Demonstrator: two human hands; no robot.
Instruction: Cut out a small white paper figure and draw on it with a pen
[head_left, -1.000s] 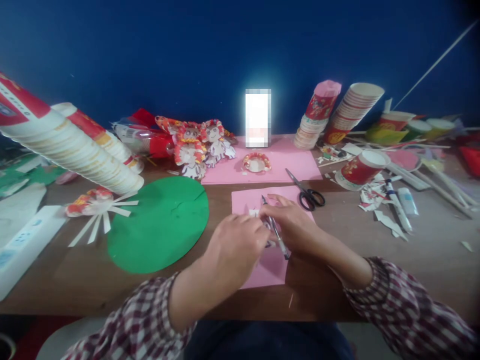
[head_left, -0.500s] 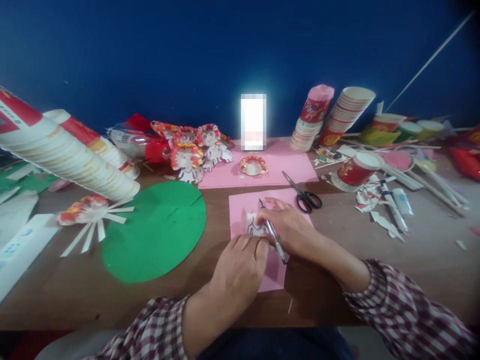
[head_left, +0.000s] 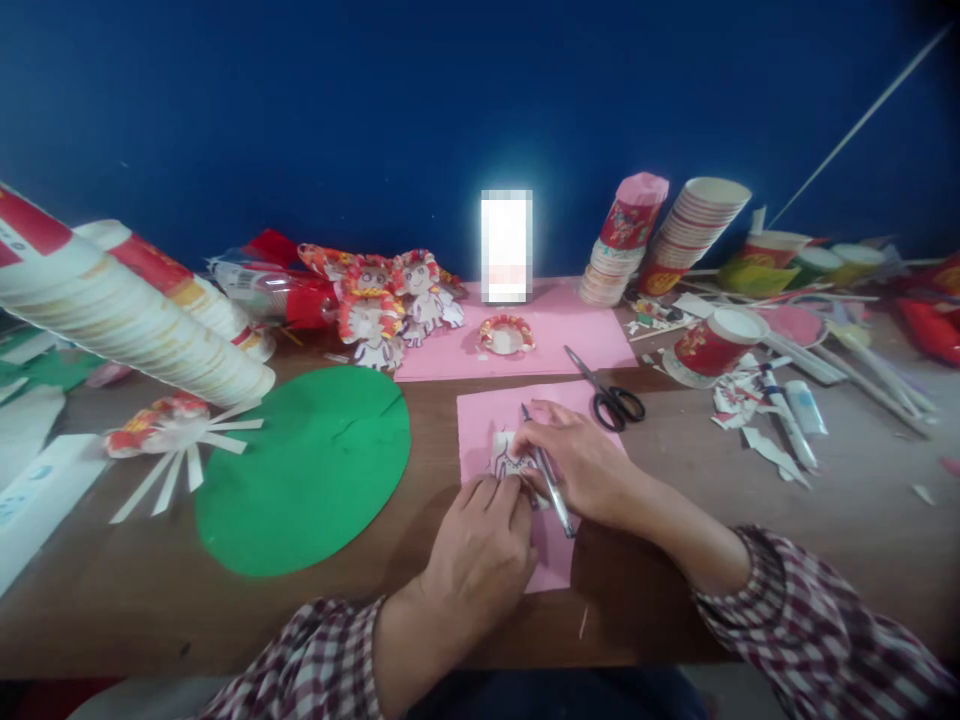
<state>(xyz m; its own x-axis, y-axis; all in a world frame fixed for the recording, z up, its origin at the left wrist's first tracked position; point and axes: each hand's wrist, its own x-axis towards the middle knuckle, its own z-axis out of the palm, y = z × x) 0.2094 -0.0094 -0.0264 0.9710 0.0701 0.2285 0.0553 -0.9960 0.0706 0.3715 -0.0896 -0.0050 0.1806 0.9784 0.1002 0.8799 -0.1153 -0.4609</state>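
A small white paper cutout (head_left: 510,458) with dark drawn lines lies over a sheet of pink paper (head_left: 484,408) in front of me. My left hand (head_left: 484,535) is closed at the cutout's lower edge, its fingers curled and their tips mostly hidden. On the other side, my right hand (head_left: 581,455) has a clear-barrelled pen (head_left: 553,490) tucked across its fingers, the dark tip pointing away from me. Its thumb and fingers bend over the cutout's right side. Black-handled scissors (head_left: 619,407) lie just beyond the right hand, touching the pink sheet's corner.
To the left lie a green paper disc (head_left: 307,480), white paper strips (head_left: 180,470) and leaning stacks of paper cups (head_left: 150,310). Paper dolls (head_left: 420,285) and a braided ring (head_left: 506,335) sit at the back. Scraps (head_left: 739,390), a cup (head_left: 716,345) and a marker (head_left: 787,420) are right.
The view has shifted slightly. Both hands stay at the cutout in nearly the same pose, and the pen is still in my right hand.
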